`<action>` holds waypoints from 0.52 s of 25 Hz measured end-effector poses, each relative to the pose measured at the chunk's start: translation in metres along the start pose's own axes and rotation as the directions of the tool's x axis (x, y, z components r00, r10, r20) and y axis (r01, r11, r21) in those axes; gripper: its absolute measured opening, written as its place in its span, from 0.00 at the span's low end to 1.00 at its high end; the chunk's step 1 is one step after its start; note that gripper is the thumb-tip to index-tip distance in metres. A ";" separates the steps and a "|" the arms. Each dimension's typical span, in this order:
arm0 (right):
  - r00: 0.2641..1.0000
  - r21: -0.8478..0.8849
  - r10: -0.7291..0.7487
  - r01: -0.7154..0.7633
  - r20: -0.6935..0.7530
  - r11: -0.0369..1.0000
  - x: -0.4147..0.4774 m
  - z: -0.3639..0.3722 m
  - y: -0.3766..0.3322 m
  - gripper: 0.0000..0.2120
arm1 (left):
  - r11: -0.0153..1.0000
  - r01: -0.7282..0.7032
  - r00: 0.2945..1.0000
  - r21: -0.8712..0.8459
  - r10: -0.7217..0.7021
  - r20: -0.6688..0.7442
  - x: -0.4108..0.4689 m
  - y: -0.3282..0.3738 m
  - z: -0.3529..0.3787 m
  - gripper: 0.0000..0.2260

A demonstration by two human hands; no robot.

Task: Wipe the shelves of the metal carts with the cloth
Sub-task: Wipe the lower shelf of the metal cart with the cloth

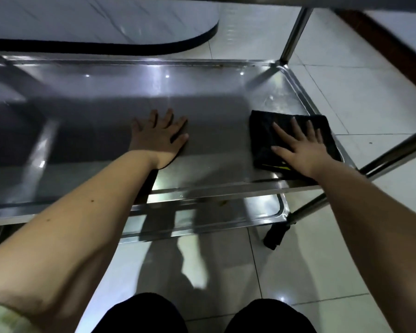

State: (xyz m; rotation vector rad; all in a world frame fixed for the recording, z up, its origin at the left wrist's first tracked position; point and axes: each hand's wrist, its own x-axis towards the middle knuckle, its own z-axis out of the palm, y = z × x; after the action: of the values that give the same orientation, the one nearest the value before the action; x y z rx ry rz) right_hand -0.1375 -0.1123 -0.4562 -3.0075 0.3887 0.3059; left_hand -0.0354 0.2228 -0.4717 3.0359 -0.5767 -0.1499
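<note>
A shiny metal cart shelf [106, 97] with a raised rim fills the middle of the view. On its right end lies a folded black cloth [262, 131]. My right hand [300, 147] presses flat on the cloth with straight, spread fingers. Flat on the bare shelf near its middle rests my left hand [161, 135], fingers spread, holding nothing. A lower shelf [262, 210] shows beneath the front rim.
An upper shelf edge [346, 2] runs across the top. Cart posts stand at the far right corner [294, 32] and near right [394, 152]. A black caster [275, 234] sits on the white tiled floor [346, 92]. A dark-edged curved platform [106, 48] lies behind. My knees are at the bottom.
</note>
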 end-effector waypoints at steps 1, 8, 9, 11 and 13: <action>1.000 -0.010 -0.014 0.014 -0.008 1.000 -0.003 0.003 -0.009 0.29 | 1.000 0.002 1.000 0.004 -0.002 -0.003 0.001 0.000 0.000 0.25; 0.969 -0.083 -0.241 0.235 -0.064 0.968 -0.049 0.031 -0.155 0.27 | 0.998 0.045 0.998 -0.034 -0.046 -0.053 0.000 0.001 0.001 0.24; 0.971 -0.066 -0.233 0.229 -0.054 0.971 -0.047 0.031 -0.151 0.27 | 0.998 0.054 0.997 -0.042 -0.056 -0.052 0.000 0.001 0.001 0.24; 0.973 -0.036 -0.216 0.213 -0.086 0.976 -0.041 0.026 -0.119 0.28 | 0.997 0.062 0.997 -0.043 -0.064 -0.047 -0.001 0.002 0.001 0.25; 0.989 0.018 -0.122 0.124 -0.079 0.992 -0.028 0.018 -0.063 0.27 | 0.997 0.062 0.997 -0.038 -0.063 -0.038 0.000 0.002 0.000 0.25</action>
State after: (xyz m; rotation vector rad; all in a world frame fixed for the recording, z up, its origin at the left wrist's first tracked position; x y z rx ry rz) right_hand -0.1510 -0.0430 -0.4636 -3.0106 0.2095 0.1728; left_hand -0.0366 0.2206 -0.4719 3.0149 -0.4714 -0.1013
